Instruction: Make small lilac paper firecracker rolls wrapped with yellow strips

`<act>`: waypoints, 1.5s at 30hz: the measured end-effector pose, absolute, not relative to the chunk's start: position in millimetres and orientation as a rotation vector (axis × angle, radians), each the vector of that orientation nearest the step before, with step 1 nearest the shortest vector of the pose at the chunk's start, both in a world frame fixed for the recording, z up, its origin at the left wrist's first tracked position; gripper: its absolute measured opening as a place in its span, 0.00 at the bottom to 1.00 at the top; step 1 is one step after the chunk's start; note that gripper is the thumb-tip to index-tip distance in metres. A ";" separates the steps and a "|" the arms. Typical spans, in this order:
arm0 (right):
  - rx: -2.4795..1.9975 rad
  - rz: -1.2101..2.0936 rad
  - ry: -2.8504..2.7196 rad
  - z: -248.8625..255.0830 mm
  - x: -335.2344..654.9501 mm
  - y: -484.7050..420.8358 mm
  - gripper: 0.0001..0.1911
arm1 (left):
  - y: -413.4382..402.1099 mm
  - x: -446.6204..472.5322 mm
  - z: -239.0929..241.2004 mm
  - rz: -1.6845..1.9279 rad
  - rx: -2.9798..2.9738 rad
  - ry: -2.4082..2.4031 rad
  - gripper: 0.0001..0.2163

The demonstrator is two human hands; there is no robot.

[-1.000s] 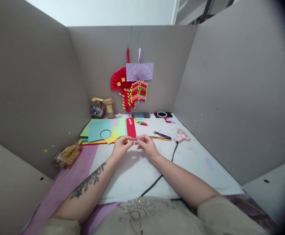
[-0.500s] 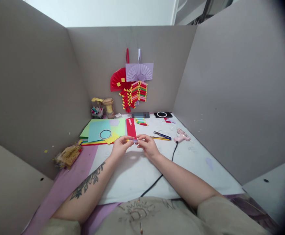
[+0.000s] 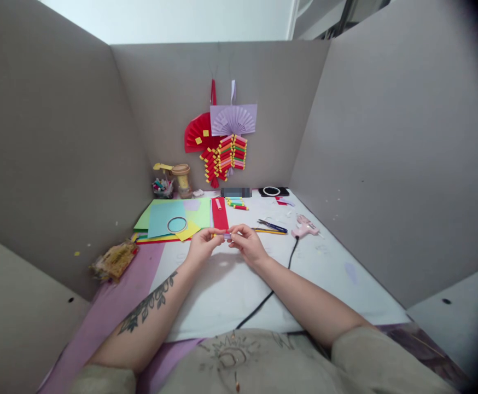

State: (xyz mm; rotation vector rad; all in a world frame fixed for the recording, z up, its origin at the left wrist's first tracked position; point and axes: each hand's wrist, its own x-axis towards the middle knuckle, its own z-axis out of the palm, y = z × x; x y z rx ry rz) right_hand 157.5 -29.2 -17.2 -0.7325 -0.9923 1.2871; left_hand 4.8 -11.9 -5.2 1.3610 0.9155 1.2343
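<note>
Between my fingertips is a small purple paper roll (image 3: 227, 236), with a bit of yellow showing at its left end. My left hand (image 3: 203, 244) pinches its left side, and my right hand (image 3: 248, 244) pinches the right; the fingers cover most of it. Just beyond lies a red paper strip (image 3: 220, 219) with a pink paper roll (image 3: 218, 204) on it. To the right of that strip are several coloured rolls with yellow ends (image 3: 239, 207).
Scissors (image 3: 272, 225) and a pink glue gun (image 3: 304, 226) lie at right, its black cord (image 3: 255, 310) running under my right forearm. Coloured paper sheets (image 3: 161, 219) with a tape roll (image 3: 177, 225) are at left. Paper fan ornaments (image 3: 234, 120) hang on the grey back panel (image 3: 161, 98).
My right fingers have shifted very slightly on the purple paper roll. Otherwise both hands keep the same pinch, and the things on the table have not moved.
</note>
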 end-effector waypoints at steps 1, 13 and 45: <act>-0.730 1.289 -1.016 -18.6 157.5 -28.5 0.11 | -11.1 4.6 -5.9 1.241 1.352 0.925 0.11; -0.872 1.214 -1.139 -21.3 164.8 -22.4 0.14 | -15.0 -3.0 3.2 1.171 1.745 1.091 0.11; -0.918 0.652 -1.732 -18.3 171.6 -21.0 0.17 | -10.9 -7.3 0.9 0.764 1.324 0.948 0.15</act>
